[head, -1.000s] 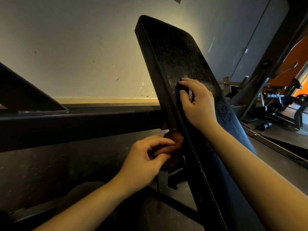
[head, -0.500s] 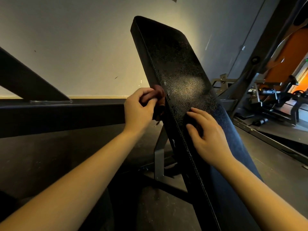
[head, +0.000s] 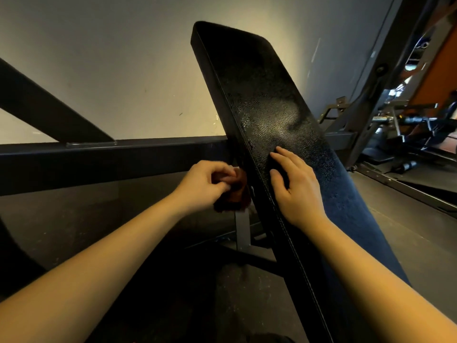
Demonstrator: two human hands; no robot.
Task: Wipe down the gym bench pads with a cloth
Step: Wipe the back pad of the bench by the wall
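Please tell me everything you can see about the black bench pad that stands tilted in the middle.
The bench pad is long, narrow and black, with rounded top corners and a stitched seam along its left edge. Its cover looks like grained vinyl, with a shiny patch near the middle. It stands steeply tilted on a grey metal support, top end toward the wall. The right hand rests on its face; the left hand holds a reddish cloth at its left side edge.

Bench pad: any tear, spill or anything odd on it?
No tear or damage shows. The bench pad has a glossy, damp-looking patch above the right hand, consistent with wiping. The left hand grips the bunched cloth at the pad's side edge.
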